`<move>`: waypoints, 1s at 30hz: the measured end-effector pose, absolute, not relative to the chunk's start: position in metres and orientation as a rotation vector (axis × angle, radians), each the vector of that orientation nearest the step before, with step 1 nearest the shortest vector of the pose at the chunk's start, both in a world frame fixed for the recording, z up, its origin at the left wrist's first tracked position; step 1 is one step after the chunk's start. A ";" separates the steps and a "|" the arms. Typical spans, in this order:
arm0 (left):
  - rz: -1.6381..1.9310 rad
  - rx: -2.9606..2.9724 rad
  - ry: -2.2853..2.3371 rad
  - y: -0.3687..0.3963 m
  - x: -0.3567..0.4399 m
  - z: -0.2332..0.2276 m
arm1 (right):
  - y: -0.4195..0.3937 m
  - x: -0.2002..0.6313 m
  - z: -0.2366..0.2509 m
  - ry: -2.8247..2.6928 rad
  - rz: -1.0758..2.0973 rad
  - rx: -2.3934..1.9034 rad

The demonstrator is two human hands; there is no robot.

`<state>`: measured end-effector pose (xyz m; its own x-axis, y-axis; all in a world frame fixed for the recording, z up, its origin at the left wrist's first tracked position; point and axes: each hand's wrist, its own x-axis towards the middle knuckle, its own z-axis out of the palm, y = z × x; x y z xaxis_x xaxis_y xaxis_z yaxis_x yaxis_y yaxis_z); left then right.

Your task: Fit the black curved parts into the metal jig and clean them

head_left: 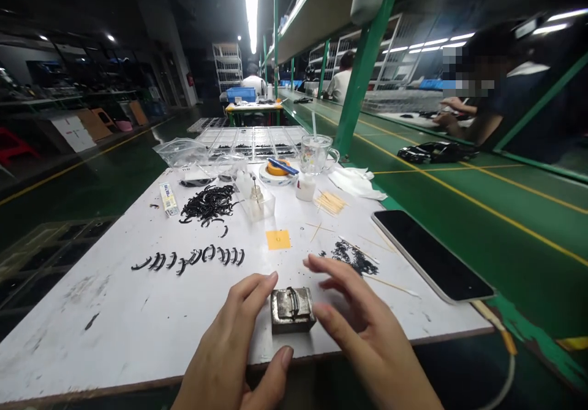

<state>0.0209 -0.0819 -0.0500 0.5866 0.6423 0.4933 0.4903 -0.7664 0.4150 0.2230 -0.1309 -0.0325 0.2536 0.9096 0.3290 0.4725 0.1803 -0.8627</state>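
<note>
1. Metal block (293, 309) sits at the near edge of the white table (114, 318), between both hands, a curved piece lying on top.
2. Left hand (229, 349) spreads loosely open, fingertips touching the block's left side, gripping nothing.
3. Right hand (362, 327) hovers open just beside it, empty.
4. A row of black curved parts (193, 257) lies sorted; the heap of black parts (209, 203) behind looks unsorted, so much seemingly remains.

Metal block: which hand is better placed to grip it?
Left, probably. The left hand already brackets the metal block, index finger at its far corner, thumb below it. The right hand hovers beside it, fingers spread.
</note>
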 end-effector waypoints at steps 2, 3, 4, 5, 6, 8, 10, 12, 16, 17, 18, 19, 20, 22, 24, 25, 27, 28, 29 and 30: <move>0.965 2.571 0.950 -0.081 0.022 -0.054 | -0.121 0.236 -0.023 -1.463 0.278 -1.528; 0.962 2.541 0.967 -0.081 0.023 -0.056 | -0.114 0.243 -0.017 -1.519 0.171 -1.564; 0.948 2.510 0.980 -0.081 0.023 -0.058 | -0.106 0.250 -0.011 -1.582 0.092 -1.602; 0.940 2.481 0.988 -0.081 0.024 -0.060 | -0.096 0.255 -0.004 -1.643 0.049 -1.635; 0.939 2.463 0.986 -0.081 0.025 -0.062 | -0.085 0.260 0.003 -1.692 0.061 -1.668; 0.978 2.462 0.958 -0.080 0.027 -0.067 | -0.060 0.263 0.015 -1.713 0.176 -1.678; 1.047 2.465 0.943 -0.078 0.029 -0.071 | -0.031 0.261 0.022 -1.672 0.332 -1.638; 1.074 2.471 0.938 -0.077 0.030 -0.074 | -0.001 0.254 0.024 -1.667 0.393 -1.598; 1.051 2.475 0.964 -0.078 0.030 -0.072 | 0.049 0.240 0.014 -1.635 0.417 -1.530; 1.031 2.473 0.980 -0.079 0.030 -0.071 | 0.058 0.237 0.010 -1.627 0.410 -1.519; 1.015 2.471 0.993 -0.079 0.030 -0.069 | 0.065 0.234 0.005 -1.618 0.404 -1.509; 1.005 2.471 0.997 -0.080 0.030 -0.069 | 0.070 0.232 0.002 -1.610 0.397 -1.497; 1.008 2.475 0.992 -0.080 0.030 -0.068 | 0.073 0.230 -0.001 -1.600 0.391 -1.483; 1.036 2.482 0.975 -0.078 0.030 -0.068 | 0.076 0.227 -0.001 -1.575 0.378 -1.439; 1.095 2.491 0.945 -0.077 0.030 -0.068 | 0.072 0.227 0.006 -1.533 0.355 -1.380; 1.110 2.500 0.930 -0.076 0.030 -0.067 | 0.067 0.228 0.012 -1.505 0.340 -1.350; 1.091 2.518 0.913 -0.076 0.029 -0.064 | 0.052 0.231 0.027 -1.439 0.301 -1.297; 1.053 2.526 0.915 -0.077 0.028 -0.061 | 0.041 0.232 0.034 -1.393 0.275 -1.277; 1.025 2.529 0.921 -0.077 0.028 -0.058 | 0.028 0.233 0.040 -1.350 0.242 -1.247; 1.000 2.532 0.927 -0.078 0.028 -0.055 | 0.013 0.233 0.044 -1.293 0.163 -1.175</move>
<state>0.0278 -0.0785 -0.0553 0.5581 0.6490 0.5170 0.4662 -0.7607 0.4516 0.2327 0.0135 0.0440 0.3478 0.6751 0.6505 0.4919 0.4593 -0.7396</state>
